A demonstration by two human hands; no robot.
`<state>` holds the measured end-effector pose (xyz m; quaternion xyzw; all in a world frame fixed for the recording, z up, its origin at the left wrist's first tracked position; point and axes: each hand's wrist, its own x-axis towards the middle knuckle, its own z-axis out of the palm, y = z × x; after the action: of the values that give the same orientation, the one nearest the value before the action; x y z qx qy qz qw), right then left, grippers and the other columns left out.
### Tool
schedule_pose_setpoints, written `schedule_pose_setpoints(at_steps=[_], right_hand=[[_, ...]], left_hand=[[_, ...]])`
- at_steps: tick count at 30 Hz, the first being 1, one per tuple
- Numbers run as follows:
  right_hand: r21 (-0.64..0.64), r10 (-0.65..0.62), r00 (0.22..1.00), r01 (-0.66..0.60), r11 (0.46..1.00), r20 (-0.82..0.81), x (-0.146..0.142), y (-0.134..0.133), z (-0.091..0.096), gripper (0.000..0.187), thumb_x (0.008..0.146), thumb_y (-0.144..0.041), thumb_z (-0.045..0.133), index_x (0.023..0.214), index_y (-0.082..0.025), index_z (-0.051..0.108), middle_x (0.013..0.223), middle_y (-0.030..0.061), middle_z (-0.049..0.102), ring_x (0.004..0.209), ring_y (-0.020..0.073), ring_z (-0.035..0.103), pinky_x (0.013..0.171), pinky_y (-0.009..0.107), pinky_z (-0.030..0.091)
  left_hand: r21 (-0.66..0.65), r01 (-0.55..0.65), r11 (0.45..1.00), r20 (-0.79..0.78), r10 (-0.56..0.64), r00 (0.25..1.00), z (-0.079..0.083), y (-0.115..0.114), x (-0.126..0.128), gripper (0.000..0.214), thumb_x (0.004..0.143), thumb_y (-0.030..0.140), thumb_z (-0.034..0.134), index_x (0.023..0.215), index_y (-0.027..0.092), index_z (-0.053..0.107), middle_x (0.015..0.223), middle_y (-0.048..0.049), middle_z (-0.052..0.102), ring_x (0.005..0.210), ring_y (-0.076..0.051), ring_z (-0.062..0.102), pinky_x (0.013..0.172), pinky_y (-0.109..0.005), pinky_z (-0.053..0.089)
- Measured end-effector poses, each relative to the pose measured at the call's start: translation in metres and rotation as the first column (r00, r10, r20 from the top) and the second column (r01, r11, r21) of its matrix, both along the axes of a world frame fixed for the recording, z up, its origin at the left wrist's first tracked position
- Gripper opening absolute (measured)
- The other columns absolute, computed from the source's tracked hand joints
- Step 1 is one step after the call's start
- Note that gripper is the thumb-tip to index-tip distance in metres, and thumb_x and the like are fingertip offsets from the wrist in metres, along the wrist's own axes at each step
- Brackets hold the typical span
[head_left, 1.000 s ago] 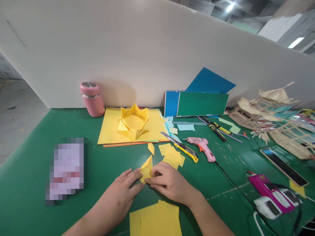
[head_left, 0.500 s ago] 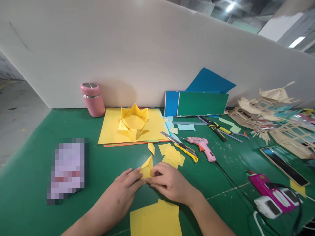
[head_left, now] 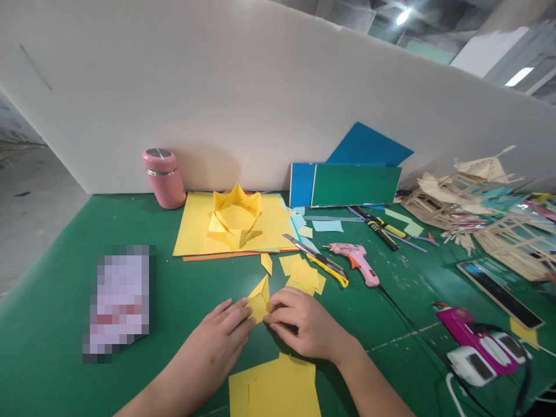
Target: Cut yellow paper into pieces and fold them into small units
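Observation:
A small yellow paper piece [head_left: 259, 304], partly folded to a point at the top, lies on the green table between my hands. My left hand [head_left: 221, 336] rests flat, its fingertips pressing the paper's left edge. At the right edge, my right hand [head_left: 299, 321] has its fingers curled and pinched on the paper; the fingertips partly hide that side. Just above lies a small folded yellow piece [head_left: 266, 264]. Yellow paper sheets [head_left: 278, 387] lie nearest me. Farther back, a folded yellow paper ring with pointed tips [head_left: 238, 218] sits on a stack of coloured paper [head_left: 191, 231].
Right of the loose yellow squares [head_left: 303, 273] are a utility knife [head_left: 324, 265] and a corded pink glue gun [head_left: 356, 259]. A pink flask [head_left: 165, 180] stands back left, near a pixelated object [head_left: 121, 298]. Stick models [head_left: 460, 197], a phone [head_left: 499, 292] and a power strip [head_left: 482, 339] are rightward.
My right fingertips have slid slightly right, away from my left fingertips, showing more of the paper's lower edge. The left hand stays almost in place.

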<state>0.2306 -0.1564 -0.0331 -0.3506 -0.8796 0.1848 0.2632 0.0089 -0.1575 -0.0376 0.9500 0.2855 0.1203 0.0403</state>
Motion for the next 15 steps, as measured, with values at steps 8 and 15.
schedule_pose_setpoints(at_steps=[8,15], right_hand=[[0.047,-0.036,0.992,0.042,0.998,-0.122,0.005,0.005,-0.008,0.017,0.092,-0.015,0.051,0.093,-0.021,0.067,0.090,0.0065,0.067,0.084,0.0177,0.059,0.075,0.033,0.050],[0.097,0.007,1.000,-0.004,0.995,-0.027,0.004,0.008,-0.009,0.016,0.094,-0.020,0.051,0.089,-0.020,0.067,0.091,0.0053,0.070,0.083,0.0177,0.061,0.074,0.032,0.049]], left_hand=[[-0.019,-0.056,0.998,0.087,0.058,0.995,0.003,-0.002,0.000,0.028,0.090,0.011,0.042,0.105,0.021,0.063,0.104,-0.0050,0.070,0.099,-0.022,0.064,0.084,-0.036,0.053],[-0.058,-0.038,0.998,0.145,0.046,0.988,0.008,-0.001,0.001,0.030,0.091,0.010,0.035,0.102,0.018,0.062,0.103,-0.0063,0.069,0.094,-0.019,0.065,0.087,-0.035,0.052]])
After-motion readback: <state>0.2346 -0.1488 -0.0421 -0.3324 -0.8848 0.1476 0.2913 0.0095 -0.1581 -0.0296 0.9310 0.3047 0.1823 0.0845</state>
